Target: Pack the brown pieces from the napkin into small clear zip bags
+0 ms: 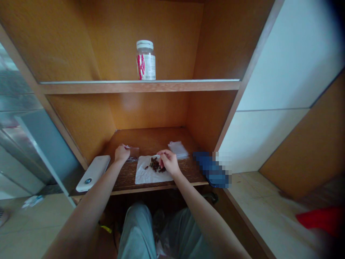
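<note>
My left hand [122, 153] is closed on the edge of a small clear plastic bag [133, 153], which lies toward the right of the fingers on the wooden shelf. A white cloth or paper sheet [142, 175] lies at the shelf's front, with a pile of small dark brown pieces [154, 164] on it. Over the right side of that pile is my right hand [167, 160], its thumb and fingers pinched together; whatever is between them is too small to make out. Just behind my right hand lies a stack of clear plastic bags [178, 149].
A white box-like device [93, 173] with a round button lies at the shelf's left end. Dark blue cloth [211, 169] hangs over the right front corner. A lidded jar [146, 61] stands on the upper shelf [107, 87].
</note>
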A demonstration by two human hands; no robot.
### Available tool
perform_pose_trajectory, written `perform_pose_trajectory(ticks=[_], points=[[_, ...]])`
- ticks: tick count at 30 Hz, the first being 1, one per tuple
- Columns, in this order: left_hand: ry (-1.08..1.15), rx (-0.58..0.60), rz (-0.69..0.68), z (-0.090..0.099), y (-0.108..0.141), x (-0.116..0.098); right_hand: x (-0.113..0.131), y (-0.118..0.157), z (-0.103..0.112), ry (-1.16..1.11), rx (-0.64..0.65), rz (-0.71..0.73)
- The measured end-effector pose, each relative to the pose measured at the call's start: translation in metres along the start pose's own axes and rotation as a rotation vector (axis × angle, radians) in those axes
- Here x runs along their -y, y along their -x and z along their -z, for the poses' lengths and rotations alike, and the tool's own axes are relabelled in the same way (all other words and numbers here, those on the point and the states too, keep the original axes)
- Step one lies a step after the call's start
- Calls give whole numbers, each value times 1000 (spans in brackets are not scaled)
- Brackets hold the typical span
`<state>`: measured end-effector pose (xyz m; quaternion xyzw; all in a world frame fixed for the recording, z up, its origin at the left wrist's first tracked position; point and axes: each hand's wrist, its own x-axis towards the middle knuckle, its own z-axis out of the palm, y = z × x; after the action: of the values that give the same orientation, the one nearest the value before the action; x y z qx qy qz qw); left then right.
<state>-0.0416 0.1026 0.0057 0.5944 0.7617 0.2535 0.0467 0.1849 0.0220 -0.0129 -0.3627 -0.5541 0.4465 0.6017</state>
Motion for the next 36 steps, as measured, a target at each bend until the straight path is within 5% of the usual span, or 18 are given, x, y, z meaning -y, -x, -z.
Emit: perform_pose_trajectory(ticks=[13,36], points=[[-237,60,-36,6,9,2,-2,-1,0,12,1,16],[-80,-7,-172,-4,3,12,-1,-1,0,70,5,-2]])
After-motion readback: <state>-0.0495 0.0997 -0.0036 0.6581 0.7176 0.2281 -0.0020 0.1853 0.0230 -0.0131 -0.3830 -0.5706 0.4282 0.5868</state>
